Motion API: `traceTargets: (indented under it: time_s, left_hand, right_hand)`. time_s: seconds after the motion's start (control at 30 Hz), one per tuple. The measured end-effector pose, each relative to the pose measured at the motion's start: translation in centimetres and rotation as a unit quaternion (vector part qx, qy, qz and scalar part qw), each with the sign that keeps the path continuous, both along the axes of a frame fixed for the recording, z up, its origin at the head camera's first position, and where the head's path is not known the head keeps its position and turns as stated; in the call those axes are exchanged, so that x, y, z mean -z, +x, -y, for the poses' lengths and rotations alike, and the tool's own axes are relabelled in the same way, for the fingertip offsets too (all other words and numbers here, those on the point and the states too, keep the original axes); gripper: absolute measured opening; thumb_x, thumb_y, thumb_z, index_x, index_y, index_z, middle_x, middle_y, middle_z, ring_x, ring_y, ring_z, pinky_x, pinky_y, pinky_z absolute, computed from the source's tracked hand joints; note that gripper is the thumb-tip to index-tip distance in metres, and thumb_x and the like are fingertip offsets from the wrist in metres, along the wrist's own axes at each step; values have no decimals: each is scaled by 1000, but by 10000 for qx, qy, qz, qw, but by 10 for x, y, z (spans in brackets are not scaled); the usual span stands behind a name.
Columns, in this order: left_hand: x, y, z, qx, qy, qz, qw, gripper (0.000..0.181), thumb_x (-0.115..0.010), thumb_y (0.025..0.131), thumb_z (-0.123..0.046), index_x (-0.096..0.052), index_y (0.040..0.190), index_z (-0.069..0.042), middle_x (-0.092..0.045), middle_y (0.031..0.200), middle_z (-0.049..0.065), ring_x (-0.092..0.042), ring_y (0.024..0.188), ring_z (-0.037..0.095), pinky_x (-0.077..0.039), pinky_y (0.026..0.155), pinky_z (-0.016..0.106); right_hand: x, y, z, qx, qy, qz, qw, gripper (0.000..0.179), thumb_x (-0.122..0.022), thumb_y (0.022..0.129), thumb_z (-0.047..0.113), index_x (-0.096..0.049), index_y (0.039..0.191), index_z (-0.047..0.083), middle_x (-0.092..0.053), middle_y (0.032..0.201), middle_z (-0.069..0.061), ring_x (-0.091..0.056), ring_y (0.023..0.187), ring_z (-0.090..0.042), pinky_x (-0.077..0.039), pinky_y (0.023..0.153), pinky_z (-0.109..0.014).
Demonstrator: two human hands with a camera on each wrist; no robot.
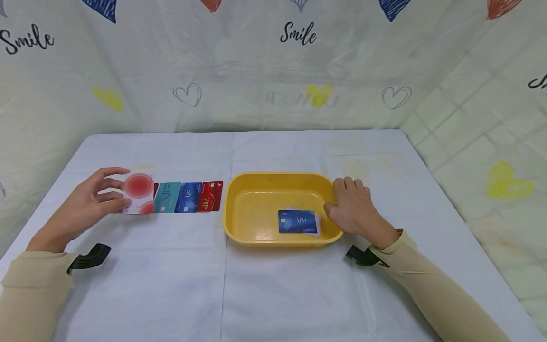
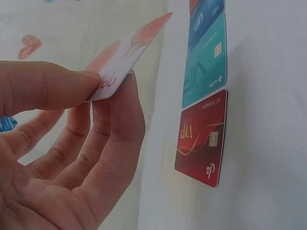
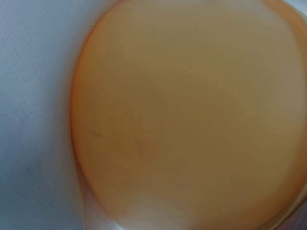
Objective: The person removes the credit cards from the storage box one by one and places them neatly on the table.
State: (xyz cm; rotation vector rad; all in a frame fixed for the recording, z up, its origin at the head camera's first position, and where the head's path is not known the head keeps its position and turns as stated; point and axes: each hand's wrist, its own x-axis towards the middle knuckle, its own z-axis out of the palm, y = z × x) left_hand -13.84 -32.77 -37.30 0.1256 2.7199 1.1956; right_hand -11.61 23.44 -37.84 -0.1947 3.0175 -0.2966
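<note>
"Five cards on the left: four in a row on the table (image 1: pixel 273 285), plus the white card (image 1: pixel 138 190) in the left hand (image 1: pixel 83 204). What breaks first?"

"Pinch, I'd guess. White card sits between thumb and fingers near one edge, tilted, raised off the table per left wrist view. Thin, smooth-looking; uneven thumb pressure could twist it or let it slip."

"And the row?"

"Dark red card (image 2: pixel 201 139) is most exposed. White card hides most of it in head view. Low hand could snag its edge and shove it into the teal card (image 1: pixel 166 197), then the blue card (image 1: pixel 188 197) and red card (image 1: pixel 210 196). Can't tell whether all edges touch or just sit close."

"Right hand (image 1: pixel 356 209)?"

"Clamped on the tray (image 1: pixel 252 209) rim, right end, thumb inside. Right wrist view is mostly blurred yellow, no fingers visible there. Pressing too hard could tip or drag the tray; top card (image 1: pixel 297 222) and the pale card (image 1: pixel 318 225) under it would slide."

"Left hand opening?"

"Closed on the white card only; remaining fingers bent, a bit apart. Letting go too high could drop it across the row."
</note>
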Motion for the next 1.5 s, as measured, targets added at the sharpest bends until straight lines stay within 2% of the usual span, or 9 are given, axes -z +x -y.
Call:
traceTargets:
  time_s: [0.17, 0.4, 0.53, 0.77, 0.83, 1.0, 1.23, 1.43, 1.5]
  left_hand:
    - [1, -2, 8, -112, -192, 106, 9997, 74, -69, 99, -32, -26, 160, -29, -47, 134, -2, -61, 94, -12, -60, 77, 20]
    - [3, -4, 13, -70, -335, 138, 9993, 74, -66, 101, -27, -24, 162, -24, -45, 142, 13, -56, 92, -16, -59, 74, 17]
    - [5, -5, 18, -104, -364, 166, 9991, 73, -65, 101, -27, -24, 161, -25, -45, 140, 12, -55, 92, -17, -58, 74, 17]
    - [16, -5, 28, -96, -373, 257, 9989, 75, -65, 101, -27, -22, 163, -23, -43, 144, 18, -53, 92, -18, -58, 74, 17]
    - [18, -6, 31, -135, -425, 281, 9986, 76, -65, 101, -29, -21, 163, -25, -43, 145, 18, -52, 92, -19, -57, 74, 16]
    - [20, -8, 38, -191, -511, 287, 9981, 77, -65, 101, -32, -21, 164, -28, -43, 146, 20, -51, 91, -20, -55, 73, 16]
    - [23, -11, 46, -245, -551, 271, 9978, 78, -65, 101, -30, -21, 165, -25, -43, 146, 24, -51, 88, -22, -53, 71, 14]
    - [27, -12, 54, -375, -377, 147, 9985, 75, -66, 101, -24, -24, 163, -23, -48, 129, 4, -58, 86, -17, -57, 71, 14]
    - [28, -13, 56, -397, -384, 142, 9984, 75, -66, 101, -24, -24, 163, -22, -48, 129, 4, -58, 86, -16, -57, 71, 14]
  right_hand:
    - [0, 1, 0, 45, -8, 25, 10000, 32, -45, 93, 27, -46, 109, -1, -42, 97, -15, -37, 94, -35, -25, 78, -43]
    - [1, 2, -1, 62, -43, -9, 10000, 32, -45, 93, 26, -46, 108, -1, -42, 96, -15, -37, 94, -35, -25, 77, -42]
    - [1, 2, -2, 73, -53, -41, 10000, 32, -45, 92, 26, -46, 108, -1, -42, 96, -15, -37, 93, -35, -25, 76, -41]
    - [2, 1, -1, 61, -52, -22, 10000, 31, -44, 92, 26, -47, 107, -1, -42, 95, -15, -37, 92, -35, -25, 75, -41]
    - [2, 1, -1, 52, -52, -24, 10000, 31, -44, 92, 26, -47, 107, -1, -42, 96, -15, -37, 93, -35, -25, 76, -41]
    - [1, 1, -1, 63, -53, -40, 10000, 31, -44, 91, 25, -46, 108, -1, -42, 96, -16, -37, 93, -35, -25, 76, -41]
    - [0, 1, -1, 54, -54, -13, 10000, 32, -44, 92, 26, -46, 109, -1, -42, 97, -16, -37, 94, -35, -26, 77, -42]
    - [0, 1, 0, 3, -111, -41, 9999, 29, -44, 92, 25, -46, 105, 0, -41, 96, -15, -37, 92, -35, -24, 75, -41]
    - [0, 1, 0, 3, -110, -54, 9999, 28, -44, 92, 25, -45, 104, 0, -41, 95, -15, -36, 92, -35, -24, 75, -40]
